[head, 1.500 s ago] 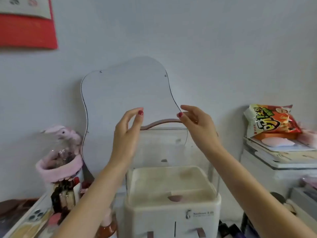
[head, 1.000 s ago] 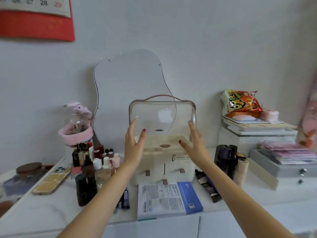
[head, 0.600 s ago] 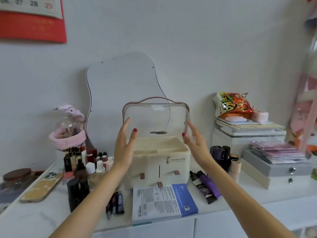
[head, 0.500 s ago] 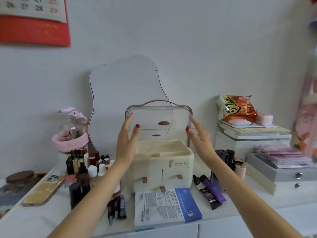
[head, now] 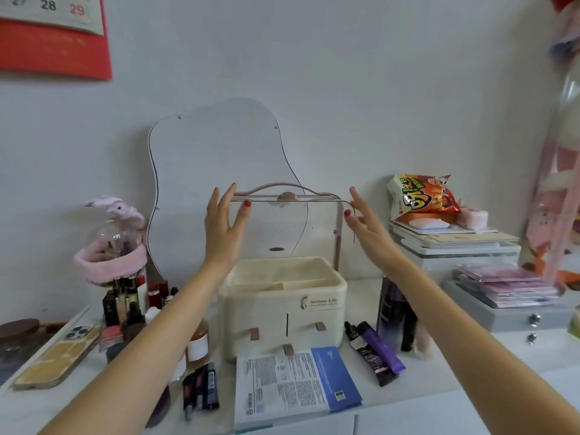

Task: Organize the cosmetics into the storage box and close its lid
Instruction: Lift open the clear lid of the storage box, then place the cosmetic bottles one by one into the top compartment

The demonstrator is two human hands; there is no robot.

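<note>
I see the cream storage box (head: 282, 312) at frame centre, its top compartments bare and its clear lid (head: 282, 227) swung up, standing upright. Cosmetic bottles (head: 131, 306) cluster at left; tubes (head: 373, 353) lie at lower right.

Clear glossy plastic lid (head: 284, 229), seemingly matt cream plastic box (head: 282, 304).

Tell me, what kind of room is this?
Probably a bedroom makeup corner. A wavy frameless mirror leans on the wall, small dark cosmetic bottles crowd the white tabletop, and a cream plastic storage box stands with its clear lid raised.
</note>
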